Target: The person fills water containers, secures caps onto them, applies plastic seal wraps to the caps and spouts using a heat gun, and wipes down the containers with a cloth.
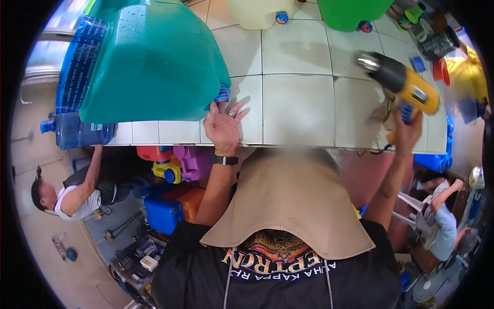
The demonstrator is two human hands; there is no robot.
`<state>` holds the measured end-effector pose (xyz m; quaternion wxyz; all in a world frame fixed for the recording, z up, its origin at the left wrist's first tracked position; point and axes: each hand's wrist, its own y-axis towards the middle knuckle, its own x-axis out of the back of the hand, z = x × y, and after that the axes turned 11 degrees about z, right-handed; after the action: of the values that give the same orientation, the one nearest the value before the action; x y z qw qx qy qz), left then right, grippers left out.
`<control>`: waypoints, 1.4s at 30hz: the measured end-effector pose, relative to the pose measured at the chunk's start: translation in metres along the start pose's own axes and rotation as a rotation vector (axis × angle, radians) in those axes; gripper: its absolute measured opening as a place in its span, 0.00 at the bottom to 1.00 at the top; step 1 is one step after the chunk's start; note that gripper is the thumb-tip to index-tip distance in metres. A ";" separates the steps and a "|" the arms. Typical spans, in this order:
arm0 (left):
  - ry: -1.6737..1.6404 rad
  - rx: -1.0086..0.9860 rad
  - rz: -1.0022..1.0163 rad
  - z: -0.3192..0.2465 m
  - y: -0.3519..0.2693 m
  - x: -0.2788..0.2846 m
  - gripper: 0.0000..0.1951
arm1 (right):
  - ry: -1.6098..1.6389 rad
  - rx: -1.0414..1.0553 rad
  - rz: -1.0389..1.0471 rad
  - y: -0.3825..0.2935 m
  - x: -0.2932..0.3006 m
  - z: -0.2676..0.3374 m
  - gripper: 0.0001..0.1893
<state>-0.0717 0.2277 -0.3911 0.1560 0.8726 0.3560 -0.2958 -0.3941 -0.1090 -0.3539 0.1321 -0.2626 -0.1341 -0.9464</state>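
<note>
My right hand (pixel 409 131) grips the handle of a yellow and black heat gun (pixel 418 90) over the right part of the white tiled counter (pixel 297 108). Its metal nozzle points left and away from me. My left hand (pixel 224 129) is palm up at the counter's near edge, fingers spread, a ring on one of them. Its fingertips touch the underside of a small cap (pixel 222 94) wrapped in printed blue film. That cap sits on the lower corner of a large teal plastic water container (pixel 154 65), which has water drops on top.
A clear blue water jug (pixel 83 131) with a printed film band stands left; a person (pixel 73 201) reaches toward it. Cream (pixel 262 13) and green containers (pixel 351 13) stand at the back. Jars (pixel 436 44) crowd the far right. Coloured jugs (pixel 166 210) lie below the counter.
</note>
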 end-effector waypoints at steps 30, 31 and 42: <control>0.060 0.054 -0.077 -0.001 0.003 -0.004 0.38 | -0.319 0.104 0.531 -0.058 -0.166 0.123 0.28; 0.074 0.067 -0.098 0.000 0.003 -0.003 0.39 | -0.332 0.095 0.549 -0.057 -0.165 0.122 0.28; 0.003 0.046 -0.131 0.002 0.003 0.004 0.33 | -0.296 0.102 0.525 -0.050 -0.162 0.107 0.33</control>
<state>-0.0684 0.2264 -0.3949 0.1159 0.8512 0.4057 -0.3122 -0.2271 0.0009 -0.3610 0.3641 -0.4165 -0.1267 -0.8233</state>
